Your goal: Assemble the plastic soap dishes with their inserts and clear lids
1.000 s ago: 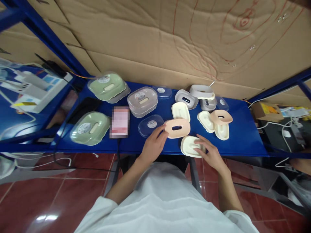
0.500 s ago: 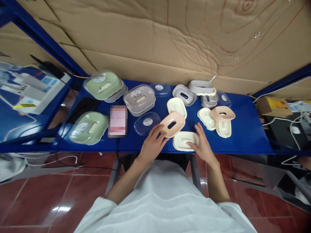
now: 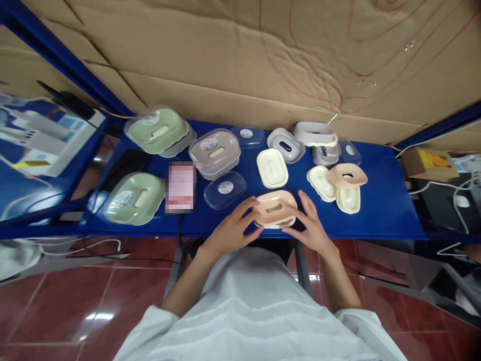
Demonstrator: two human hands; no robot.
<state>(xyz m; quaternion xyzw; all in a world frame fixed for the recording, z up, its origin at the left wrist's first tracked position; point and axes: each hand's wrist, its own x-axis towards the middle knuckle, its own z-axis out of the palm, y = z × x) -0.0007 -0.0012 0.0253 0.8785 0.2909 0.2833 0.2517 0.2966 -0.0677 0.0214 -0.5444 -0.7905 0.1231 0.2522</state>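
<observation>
A peach oval soap dish with a slot lies over a cream base, whose edge shows below it at the right. My left hand grips the left end of the peach dish between thumb and fingers. At the opposite end, my right hand has its fingers and thumb on the dish. Just behind these is a second cream base. A clear lid with a round label rests to the left of the dish, beyond my left hand.
Green lidded dishes and a grey lidded dish stand to the left, near a pixelated pink item. Back right are grey dishes. Another peach dish leans over cream pieces. Cardboard walls the back.
The peach dish has moved right and toward me, onto the cream base, in my left hand. My right hand has shifted from the base to the dish's right end.
</observation>
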